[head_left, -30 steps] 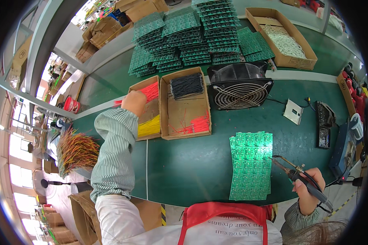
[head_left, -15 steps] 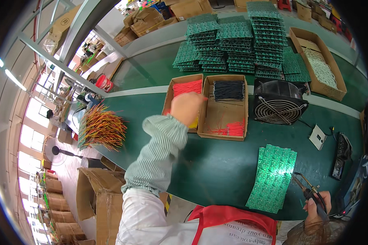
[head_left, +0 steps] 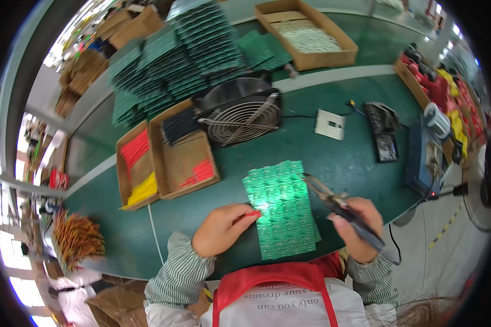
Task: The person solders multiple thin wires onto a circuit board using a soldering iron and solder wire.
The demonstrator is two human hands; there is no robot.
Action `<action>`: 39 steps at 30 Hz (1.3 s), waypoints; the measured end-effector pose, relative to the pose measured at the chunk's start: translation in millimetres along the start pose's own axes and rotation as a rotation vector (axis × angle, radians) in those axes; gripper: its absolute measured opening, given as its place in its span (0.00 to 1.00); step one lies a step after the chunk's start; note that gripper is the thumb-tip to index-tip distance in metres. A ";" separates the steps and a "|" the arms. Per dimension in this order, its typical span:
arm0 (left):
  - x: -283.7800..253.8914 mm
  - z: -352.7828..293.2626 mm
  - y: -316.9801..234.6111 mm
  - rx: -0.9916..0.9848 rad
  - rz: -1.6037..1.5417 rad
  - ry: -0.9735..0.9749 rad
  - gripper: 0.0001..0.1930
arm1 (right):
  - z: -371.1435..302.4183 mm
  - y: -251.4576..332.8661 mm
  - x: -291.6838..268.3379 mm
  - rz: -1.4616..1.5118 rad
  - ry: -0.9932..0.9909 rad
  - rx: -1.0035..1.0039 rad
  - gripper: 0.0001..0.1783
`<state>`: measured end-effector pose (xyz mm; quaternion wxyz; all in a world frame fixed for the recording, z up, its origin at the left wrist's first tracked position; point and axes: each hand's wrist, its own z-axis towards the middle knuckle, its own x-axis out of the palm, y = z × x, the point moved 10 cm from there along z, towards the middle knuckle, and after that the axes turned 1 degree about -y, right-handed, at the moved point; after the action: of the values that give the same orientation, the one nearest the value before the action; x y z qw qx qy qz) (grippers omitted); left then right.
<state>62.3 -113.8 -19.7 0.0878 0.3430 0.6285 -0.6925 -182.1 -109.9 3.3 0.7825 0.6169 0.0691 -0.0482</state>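
My left hand (head_left: 219,231) is closed in a pinch on a short red wire (head_left: 253,213), held at the left edge of a green circuit board panel (head_left: 283,218). The panel lies flat on the table, and the edge of another shows beneath it at the lower right. On the panel's other side, my right hand (head_left: 357,248) is wrapped round the black handle of a soldering iron (head_left: 366,231). Its metal tip points up and left, close to the panel's upper right edge. Whether the tip touches the panel I cannot tell.
Cardboard trays hold red and yellow wires (head_left: 142,189) and black and red wires (head_left: 181,126). A black fan (head_left: 240,117) stands beyond the panel, before tall stacks of green boards (head_left: 202,41). A solder spool (head_left: 436,121) sits on a blue unit (head_left: 423,163) at right.
My left hand has come from the wire trays to the panel with a red wire. My right hand has brought the iron nearer the panel's right edge. The view has turned right.
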 end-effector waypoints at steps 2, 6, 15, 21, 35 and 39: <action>11.3 -5.9 9.7 -0.178 -0.102 0.049 0.09 | 0.6 6.0 12.0 -0.053 0.072 -0.158 0.16; 33.3 -5.7 9.7 -0.242 -0.198 0.113 0.10 | 0.5 4.9 29.4 -0.128 0.144 -0.244 0.20; 26.3 -16.9 -6.3 -0.225 -0.218 0.015 0.09 | 15.2 20.3 49.9 -0.143 0.202 -0.301 0.23; 21.9 -14.2 -7.8 -0.077 -0.092 0.032 0.10 | 6.8 -6.2 54.7 -0.141 0.222 -0.266 0.22; -21.6 47.0 28.5 0.009 0.160 -0.352 0.10 | -11.2 -31.7 55.2 -0.056 0.124 -0.169 0.31; -14.6 49.4 22.8 0.034 0.186 -0.295 0.10 | -23.5 -51.2 37.9 -0.115 0.100 -0.135 0.33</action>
<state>67.8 -168.8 -30.9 0.2366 0.2958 0.5626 -0.7348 -154.1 -98.6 -57.5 0.8138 0.5595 0.1465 -0.0572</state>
